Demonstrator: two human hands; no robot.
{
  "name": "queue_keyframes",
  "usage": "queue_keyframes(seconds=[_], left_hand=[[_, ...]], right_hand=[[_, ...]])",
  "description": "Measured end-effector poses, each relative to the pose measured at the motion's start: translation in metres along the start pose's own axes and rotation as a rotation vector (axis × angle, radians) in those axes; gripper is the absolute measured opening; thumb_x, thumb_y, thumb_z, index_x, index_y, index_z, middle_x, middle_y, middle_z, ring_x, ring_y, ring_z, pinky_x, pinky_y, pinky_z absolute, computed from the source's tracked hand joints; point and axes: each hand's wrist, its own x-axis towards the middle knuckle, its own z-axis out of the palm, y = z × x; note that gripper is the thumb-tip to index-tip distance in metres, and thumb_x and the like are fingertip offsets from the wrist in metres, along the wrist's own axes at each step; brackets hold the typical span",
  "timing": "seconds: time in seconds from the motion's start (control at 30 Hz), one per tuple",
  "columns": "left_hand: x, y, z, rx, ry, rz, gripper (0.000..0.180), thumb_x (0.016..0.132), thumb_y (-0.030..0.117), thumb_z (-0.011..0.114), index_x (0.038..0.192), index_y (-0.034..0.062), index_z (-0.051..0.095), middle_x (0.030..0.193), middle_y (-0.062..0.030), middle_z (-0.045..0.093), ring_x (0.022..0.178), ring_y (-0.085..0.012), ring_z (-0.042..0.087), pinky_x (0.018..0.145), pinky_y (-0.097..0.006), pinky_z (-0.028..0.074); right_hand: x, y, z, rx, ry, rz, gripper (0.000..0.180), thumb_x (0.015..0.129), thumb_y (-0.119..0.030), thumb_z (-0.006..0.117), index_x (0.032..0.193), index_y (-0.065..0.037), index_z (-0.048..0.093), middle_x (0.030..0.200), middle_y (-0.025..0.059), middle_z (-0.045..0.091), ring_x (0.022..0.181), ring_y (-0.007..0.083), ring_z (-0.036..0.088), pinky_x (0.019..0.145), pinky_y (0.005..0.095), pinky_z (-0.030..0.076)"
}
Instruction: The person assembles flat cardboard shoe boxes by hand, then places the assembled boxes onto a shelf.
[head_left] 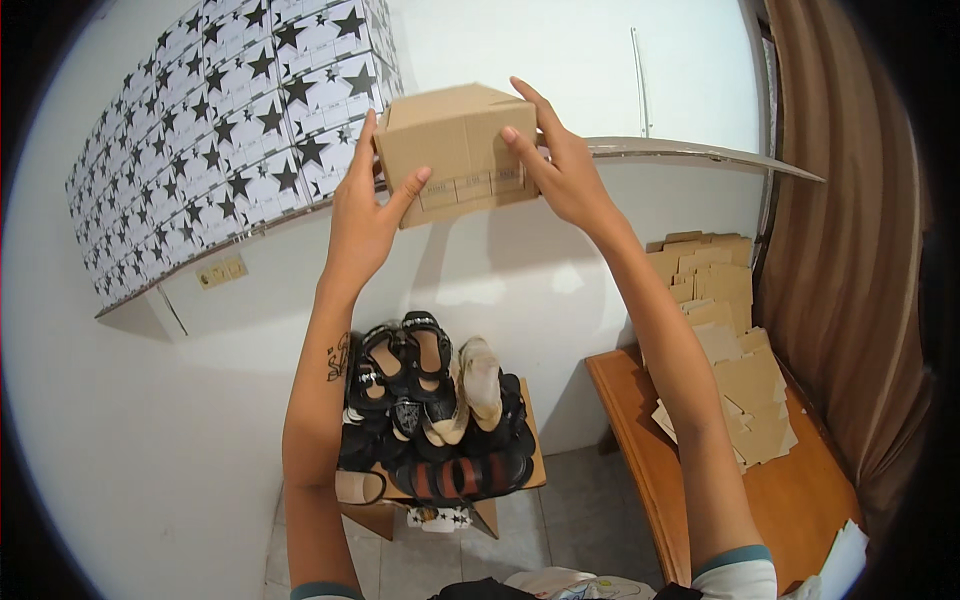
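Observation:
A plain brown cardboard box [455, 150] is held up against the white wall at shelf height. My left hand [362, 215] grips its left end, thumb on the front face. My right hand [560, 165] clasps its right end from the side, fingers spread over the top corner. The box sits beside a row of white boxes printed with black stars [230, 130] stacked on a wall shelf. Both arms reach upward from the lower edge.
Below, a small wooden stool [530, 465] carries a heap of black and beige sandals [435, 410]. A wooden table [660, 470] at right holds piles of flat cardboard blanks [730, 350]. A brown curtain [850, 250] hangs at far right. The floor is tiled.

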Motion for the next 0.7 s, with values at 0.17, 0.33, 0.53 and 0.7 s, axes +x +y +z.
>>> queue_keyframes(seconds=[0.17,0.33,0.53,0.7], left_hand=[[0.044,-0.036,-0.017,0.339,0.146,0.259,0.063,0.079,0.024,0.070,0.135,0.0122,0.045,0.132,-0.0137,0.050,0.118,-0.0300,0.050,0.102,-0.041,0.036],[0.061,-0.073,-0.016,0.729,0.099,0.274,0.053,0.075,0.020,0.072,0.125,0.0177,0.054,0.121,-0.0033,0.059,0.115,-0.0236,0.050,0.105,-0.045,0.026],[0.069,-0.097,0.008,0.817,0.162,0.313,0.055,0.072,0.018,0.074,0.123,0.0159,0.055,0.117,-0.0013,0.060,0.112,-0.0202,0.052,0.105,-0.046,0.027],[0.074,-0.108,0.018,0.922,0.191,0.302,0.056,0.069,0.016,0.075,0.121,0.0153,0.056,0.116,-0.0012,0.060,0.111,-0.0204,0.052,0.103,-0.044,0.030]], right_hand=[[0.048,0.021,0.015,-0.269,0.139,-0.091,0.050,0.090,-0.035,0.055,0.135,-0.017,0.042,0.105,0.0114,0.066,0.098,0.0267,0.064,0.083,0.0417,0.048],[0.073,0.060,0.032,-0.532,0.080,-0.096,0.039,0.091,-0.030,0.056,0.128,-0.022,0.051,0.102,0.0112,0.067,0.086,0.0262,0.067,0.065,0.0349,0.055],[0.079,0.084,0.051,-0.536,0.118,0.081,0.042,0.089,-0.025,0.057,0.130,-0.027,0.048,0.093,0.0073,0.068,0.087,0.0257,0.063,0.081,0.0449,0.042],[0.081,0.092,0.064,-0.631,0.114,0.104,0.052,0.088,-0.025,0.059,0.136,-0.029,0.040,0.094,0.0118,0.067,0.090,0.0309,0.064,0.079,0.0478,0.047]])
